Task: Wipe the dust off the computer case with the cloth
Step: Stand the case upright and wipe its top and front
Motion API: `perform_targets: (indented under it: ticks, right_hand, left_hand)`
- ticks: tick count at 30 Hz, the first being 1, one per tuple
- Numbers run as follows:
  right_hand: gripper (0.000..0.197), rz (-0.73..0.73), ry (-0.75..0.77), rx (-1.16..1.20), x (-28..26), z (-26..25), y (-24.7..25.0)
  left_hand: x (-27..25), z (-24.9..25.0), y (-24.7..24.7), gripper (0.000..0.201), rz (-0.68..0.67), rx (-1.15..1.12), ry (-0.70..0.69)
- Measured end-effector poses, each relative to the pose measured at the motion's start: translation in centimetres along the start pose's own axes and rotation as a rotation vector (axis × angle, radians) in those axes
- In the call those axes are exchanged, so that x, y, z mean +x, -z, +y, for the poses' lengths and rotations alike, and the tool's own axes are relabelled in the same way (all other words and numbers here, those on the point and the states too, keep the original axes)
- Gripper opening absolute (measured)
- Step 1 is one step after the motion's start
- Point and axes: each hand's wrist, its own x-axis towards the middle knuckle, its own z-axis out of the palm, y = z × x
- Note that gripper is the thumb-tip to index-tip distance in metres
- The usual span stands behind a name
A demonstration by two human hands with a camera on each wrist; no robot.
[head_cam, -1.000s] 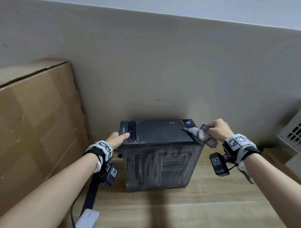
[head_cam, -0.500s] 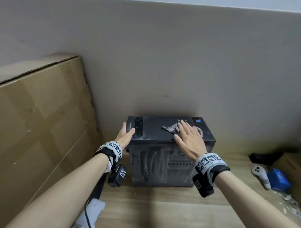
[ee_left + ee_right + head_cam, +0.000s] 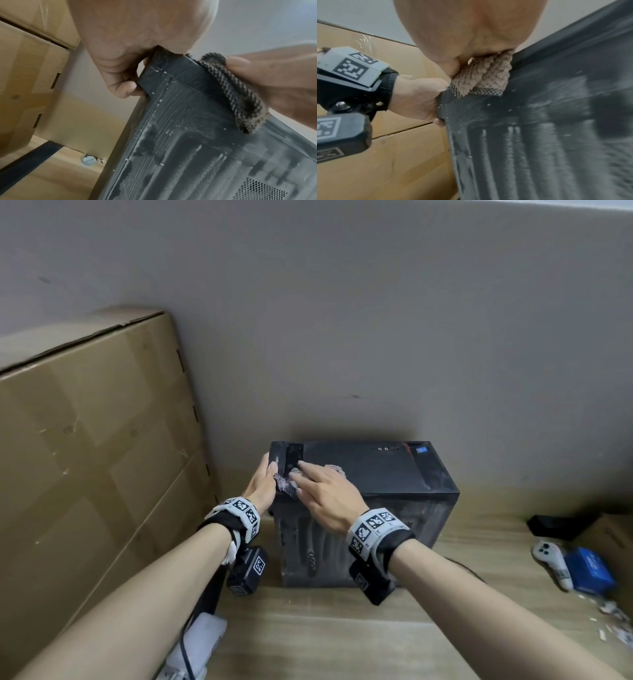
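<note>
A dusty black computer case stands on a wooden surface against the wall. My left hand grips its top left corner, fingers curled round the edge. My right hand lies flat on the top near the left end, with straight spread fingers pressing a grey knitted cloth onto it. The cloth bunches under the palm and hangs over the top front edge. Streaks of dust cover the case's side panel.
A large cardboard box stands close on the left of the case. A white controller, a blue box and a black item lie at the right. A white device with a cable lies below my left arm.
My right hand has slid the cloth from the right end of the case's top across to the left end, going from gripping it to pressing it flat. My left hand stayed at the left corner.
</note>
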Motion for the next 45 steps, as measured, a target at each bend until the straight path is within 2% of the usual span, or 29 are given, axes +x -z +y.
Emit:
perform_targets:
  ticks: [5, 11, 14, 17, 21, 27, 31, 32, 34, 36, 38, 40, 42, 44, 45]
  right_hand:
    - [0.044, 0.054, -0.155, 0.071, -3.8, 5.9, 2.3]
    - [0.041, 0.113, -0.492, 0.053, -10.4, 13.6, 6.1]
    - [0.037, 0.141, -0.512, 0.059, -10.0, 14.1, 6.0]
    - [0.035, 0.157, -0.542, 0.058, -7.8, 12.1, 4.7]
    - [0.056, 0.131, -0.416, -0.128, -7.1, 8.7, 3.5]
    - [0.047, 0.071, -0.061, 0.002, -3.0, -0.1, 0.7]
    - [0.051, -0.077, 0.151, 0.208, 0.5, -1.9, 0.2]
    - [0.052, -0.078, 0.166, 0.296, 0.9, -1.8, 0.6]
    - [0.054, 0.066, 0.125, 0.409, 1.2, -0.6, 1.9]
    - [0.054, 0.208, -0.042, 0.384, 1.0, 1.4, 3.4]
    - [0.051, 0.137, -0.247, 0.260, 0.4, 4.2, 4.3]
    - [0.058, -0.076, -0.352, 0.106, -0.4, 6.2, 3.8]
    - [0.075, -0.192, -0.327, -0.046, -1.1, 6.9, 2.6]
    - [0.067, -0.168, -0.318, -0.098, -1.6, 6.6, 1.8]
    - [0.063, -0.151, -0.318, -0.102, -1.8, 6.4, 1.7]
  left_hand:
    - [0.4, 0.0, -0.2, 0.042, -0.018, 0.039, -0.030]
    - [1.1, -0.7, -0.2, 0.046, -0.020, 0.107, -0.007]
    - [1.3, -0.6, -0.4, 0.045, 0.011, 0.119, 0.004]
    - [1.2, -0.3, -0.6, 0.045, 0.033, 0.107, 0.019]
    - [0.6, -0.3, -0.4, 0.041, 0.033, 0.057, 0.001]
    - [0.3, -0.2, 0.1, 0.042, 0.000, 0.003, 0.011]
    - [0.3, -0.9, 1.9, 0.044, -0.068, -0.077, 0.111]
    - [0.0, -0.7, 2.4, 0.042, -0.077, -0.132, 0.150]
    - [-0.5, -0.5, 3.1, 0.041, -0.095, -0.214, 0.234]
    - [-1.2, 0.3, 3.4, 0.047, -0.156, -0.155, 0.280]
    - [-1.9, 1.3, 3.1, 0.047, -0.136, 0.055, 0.188]
    - [-2.9, 2.4, 2.2, 0.047, -0.020, 0.283, 0.038]
    - [-4.2, 3.8, 1.0, 0.052, 0.037, 0.452, -0.220]
    - [-4.7, 4.2, -0.7, 0.055, -0.040, 0.666, -0.530]
    - [-4.8, 4.2, -1.5, 0.055, -0.103, 0.780, -0.616]
